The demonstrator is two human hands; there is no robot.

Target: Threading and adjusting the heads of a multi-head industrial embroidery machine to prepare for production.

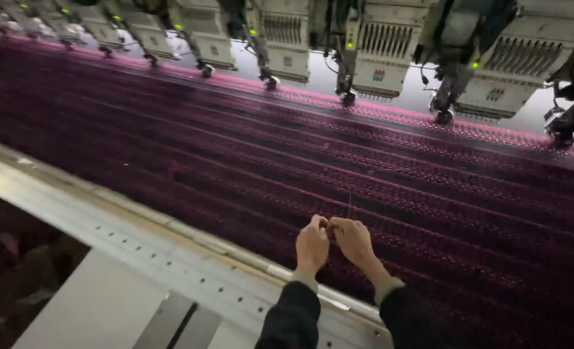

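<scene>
A wide sheet of dark purple embroidered fabric (248, 142) lies stretched across a machine bed. My left hand (312, 244) and my right hand (353, 242) meet over its near edge, fingertips pinched together. A thin pink thread (349, 208) rises from between the fingers; both hands seem to pinch it. Dark sleeves cover both forearms.
A row of white embroidery machine heads (377, 52) with needles and green lights hangs over the far side of the fabric. A grey metal frame rail (138, 226) with holes runs diagonally along the near edge. A pale panel (93, 310) lies below it.
</scene>
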